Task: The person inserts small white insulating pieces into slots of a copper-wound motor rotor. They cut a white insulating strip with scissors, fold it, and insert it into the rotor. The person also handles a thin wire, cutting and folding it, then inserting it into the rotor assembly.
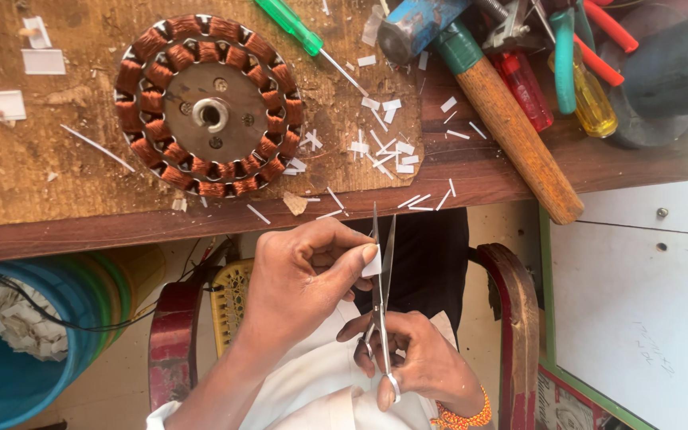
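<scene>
Two hands work close together just below the edge of the worn wooden surface [471, 171]. Fingers [357, 256] of the left hand [300, 279] pinch a small white paper slip [373, 262], holding it against the blades of the slim steel scissors [382, 271]. The right hand [416, 358] has its fingers threaded through the scissor loops and clenched on them, blades nearly closed. The scissors' long axis runs almost straight away from the person, tips pointing at the surface's edge, and the slip sits left of the blades, so the left hand is the nearer one to it. Beyond the tips, thin white paper strips [384, 147] lie scattered on the surface. Further left rests a round motor stator with copper-wound coils [209, 107], flat on its face. A wooden-handled hammer [511, 131] lies slantwise at the right, and a green-handled screwdriver [300, 32] lies above the stator.
</scene>
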